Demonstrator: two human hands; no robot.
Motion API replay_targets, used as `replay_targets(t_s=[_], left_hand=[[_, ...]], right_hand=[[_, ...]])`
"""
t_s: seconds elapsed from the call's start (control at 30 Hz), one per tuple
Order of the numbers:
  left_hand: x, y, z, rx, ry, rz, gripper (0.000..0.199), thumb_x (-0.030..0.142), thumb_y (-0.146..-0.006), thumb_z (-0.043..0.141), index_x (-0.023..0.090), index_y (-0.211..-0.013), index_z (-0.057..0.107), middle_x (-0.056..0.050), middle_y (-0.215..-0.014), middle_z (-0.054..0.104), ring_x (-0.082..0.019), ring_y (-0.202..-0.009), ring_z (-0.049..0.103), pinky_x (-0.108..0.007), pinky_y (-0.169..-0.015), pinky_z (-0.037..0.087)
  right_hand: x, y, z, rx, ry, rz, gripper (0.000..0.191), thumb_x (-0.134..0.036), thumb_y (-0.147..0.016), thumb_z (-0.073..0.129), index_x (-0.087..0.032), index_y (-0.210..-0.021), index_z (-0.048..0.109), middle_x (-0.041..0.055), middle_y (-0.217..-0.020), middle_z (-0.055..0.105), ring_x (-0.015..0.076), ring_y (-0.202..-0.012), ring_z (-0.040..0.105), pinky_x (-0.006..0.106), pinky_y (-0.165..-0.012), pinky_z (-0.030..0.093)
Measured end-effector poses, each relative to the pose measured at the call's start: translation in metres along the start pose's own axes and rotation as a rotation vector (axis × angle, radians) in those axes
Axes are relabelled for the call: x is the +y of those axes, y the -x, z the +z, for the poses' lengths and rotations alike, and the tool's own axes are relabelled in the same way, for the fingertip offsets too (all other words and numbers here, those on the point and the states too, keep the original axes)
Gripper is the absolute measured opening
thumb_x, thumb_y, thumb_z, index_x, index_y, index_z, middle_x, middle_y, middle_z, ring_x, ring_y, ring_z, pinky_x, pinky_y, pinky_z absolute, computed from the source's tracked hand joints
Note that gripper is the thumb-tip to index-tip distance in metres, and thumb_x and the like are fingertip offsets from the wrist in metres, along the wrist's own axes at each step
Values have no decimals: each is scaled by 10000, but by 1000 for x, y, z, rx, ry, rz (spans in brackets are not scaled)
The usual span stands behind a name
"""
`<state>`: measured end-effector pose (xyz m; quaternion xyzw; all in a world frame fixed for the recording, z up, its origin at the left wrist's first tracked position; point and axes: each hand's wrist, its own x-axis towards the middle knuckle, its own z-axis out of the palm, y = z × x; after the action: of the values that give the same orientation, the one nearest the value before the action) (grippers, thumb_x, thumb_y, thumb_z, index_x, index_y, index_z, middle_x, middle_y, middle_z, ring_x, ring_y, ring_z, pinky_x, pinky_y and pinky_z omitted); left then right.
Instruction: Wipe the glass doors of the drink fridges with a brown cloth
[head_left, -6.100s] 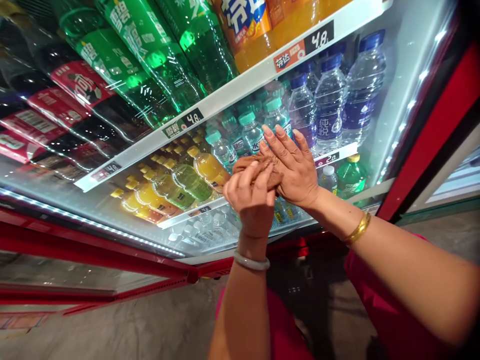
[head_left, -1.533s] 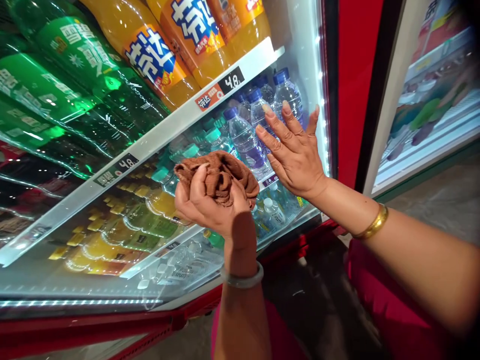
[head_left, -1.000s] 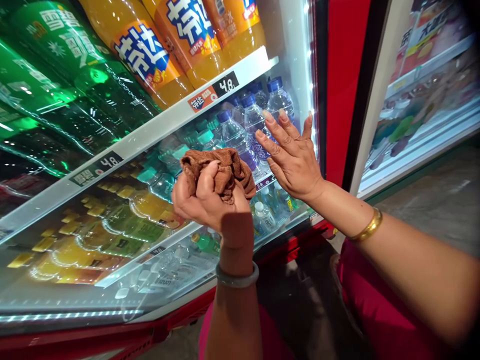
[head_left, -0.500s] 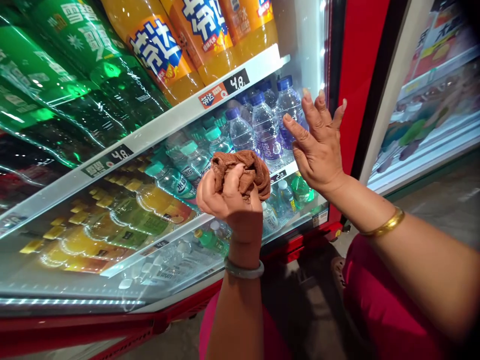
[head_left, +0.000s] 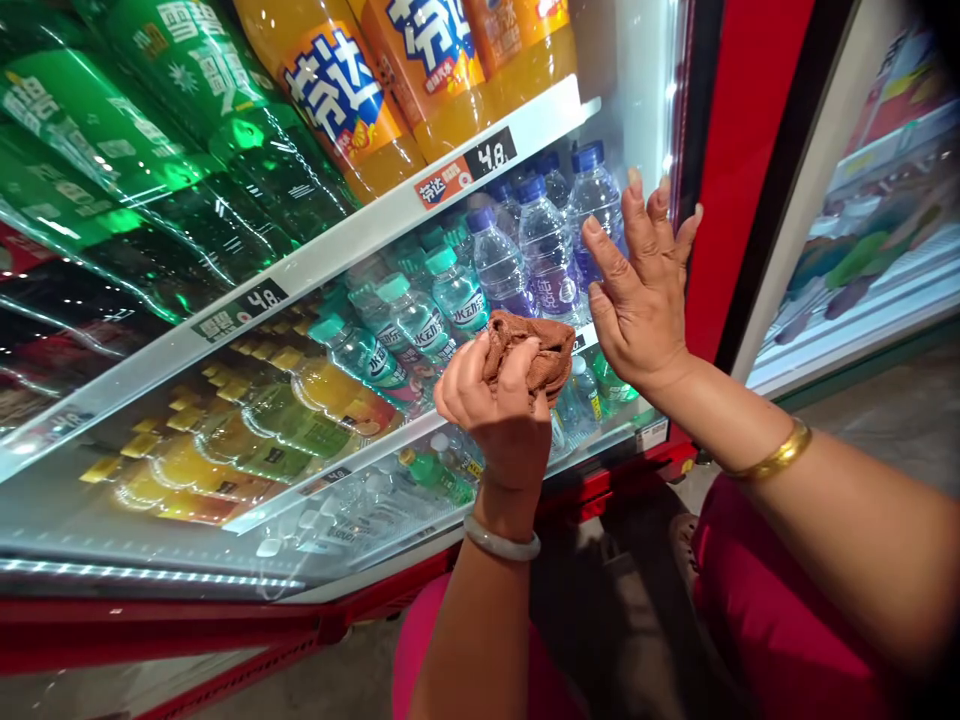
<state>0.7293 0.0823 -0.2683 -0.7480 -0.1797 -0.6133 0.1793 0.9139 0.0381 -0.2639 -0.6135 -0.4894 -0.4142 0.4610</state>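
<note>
Bottles of dark drink (head_left: 82, 350) show dimly at 9 o'clock from the cloth in a lit drinks cabinet (head_left: 626, 75), and green bottles (head_left: 142, 120) lean along its upper shelf (head_left: 352, 241) at 10. Yellow-capped juice bottles (head_left: 240, 440), with yellow and green contents, stand in rows on the tier below, just under 9 o'clock; clear bottles (head_left: 337, 520) crowd the lowest tier towards 8. At least 3 orange bottles (head_left: 420, 60) fill the upper shelf at 11 o'clock, with teal-capped bottles (head_left: 426, 325) below them, between 9 and 10. In front of these the left hand (head_left: 499, 410) has its fingers curled around the bunched brown cloth (head_left: 553, 350), which lies at about 1 o'clock from the palm; wadded up, it shows no clear long axis. Blue-capped bottles (head_left: 551, 250) stand beyond it at 12 o'clock. The right hand (head_left: 649, 310) is between 2 and 3 o'clock from the cloth, near but apart, so the left is the nearer; its fingers are spread wide and hold nothing, and whether they touch a pane I cannot tell. Past it, at 2 o'clock, rises a red frame (head_left: 750, 150), then another cabinet (head_left: 821, 170) with blurred goods inside.
</note>
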Motion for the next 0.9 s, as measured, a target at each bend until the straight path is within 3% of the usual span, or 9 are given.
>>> replay_targets(t_s=[0.13, 0.23, 0.3, 0.4, 0.47, 0.6, 0.67, 0.77, 0.9], left_hand=[[2, 18, 3, -37, -8, 41, 238, 197, -888, 674, 289, -1102, 720, -83, -1248, 682, -243, -1304, 555, -452, -1183, 334], [-2, 29, 3, -50, -48, 76, 209, 187, -885, 661, 290, -1060, 710, -70, -1230, 688, -225, -1294, 567, -442, -1173, 354], [-13, 22, -5, -58, -50, 90, 203, 206, -882, 681, 299, -1059, 711, -63, -1238, 676, -224, -1294, 562, -435, -1167, 365], [-35, 6, -24, 21, -39, -46, 258, 223, -873, 667, 268, -1125, 702, -94, -1305, 609, -250, -1315, 531, -453, -1172, 364], [-44, 5, -33, 72, -37, -113, 290, 237, -875, 642, 238, -1162, 685, -115, -1330, 573, -264, -1319, 520, -464, -1165, 374], [-45, 31, -37, 28, -52, 19, 259, 260, -901, 638, 223, -1156, 659, -137, -1258, 617, -271, -1309, 540, -468, -1142, 401], [-48, 42, -41, -12, -77, 57, 258, 242, -907, 632, 224, -1164, 651, -144, -1254, 630, -268, -1320, 542, -471, -1149, 396], [-68, 39, -58, -59, -122, 105, 236, 247, -912, 619, 253, -1142, 672, -119, -1258, 643, -244, -1320, 550, -442, -1155, 395], [-101, 24, -88, 22, -271, -115, 339, 328, -922, 574, 232, -1236, 656, -130, -1316, 602, -247, -1320, 524, -439, -1170, 383]], right_hand=[[-25, 14, 11, -60, -35, -107, 659, -371, -1065, 337, -467, -1622, -2, -62, -1731, 165, 236, -1608, 165, 637, -1314, 4], [-40, 24, 16, -70, -86, -104, 676, -362, -1060, 396, -479, -1618, 33, -86, -1706, 247, 201, -1584, 241, 564, -1335, 2], [-44, 27, 15, -60, -111, -94, 702, -332, -1045, 442, -458, -1625, 67, -71, -1709, 232, 212, -1590, 217, 565, -1331, -22], [-51, 30, 13, -102, -119, -141, 742, -279, -1022, 470, -436, -1631, 76, -53, -1708, 210, 233, -1600, 161, 626, -1312, -49], [-60, 34, 14, -157, -143, -236, 774, -261, -1013, 472, -425, -1633, 39, -60, -1695, 243, 197, -1602, 143, 599, -1322, -55], [-87, 44, 22, -126, -193, -324, 754, -206, -999, 431, -286, -1653, 64, -20, -1680, 273, 110, -1597, 110, 435, -1346, -49], [-99, 45, 26, -78, -198, -311, 711, -190, -995, 400, -226, -1650, 124, 14, -1682, 250, 119, -1598, 110, 436, -1339, -77], [-115, 43, 26, -68, -207, -345, 702, -198, -997, 413, -241, -1646, 147, 3, -1667, 291, 119, -1594, 124, 441, -1329, -124], [-139, 39, 24, -121, -218, -399, 772, -171, -990, 443, -331, -1646, 71, -61, -1625, 372, 87, -1581, 144, 415, -1324, -151]])
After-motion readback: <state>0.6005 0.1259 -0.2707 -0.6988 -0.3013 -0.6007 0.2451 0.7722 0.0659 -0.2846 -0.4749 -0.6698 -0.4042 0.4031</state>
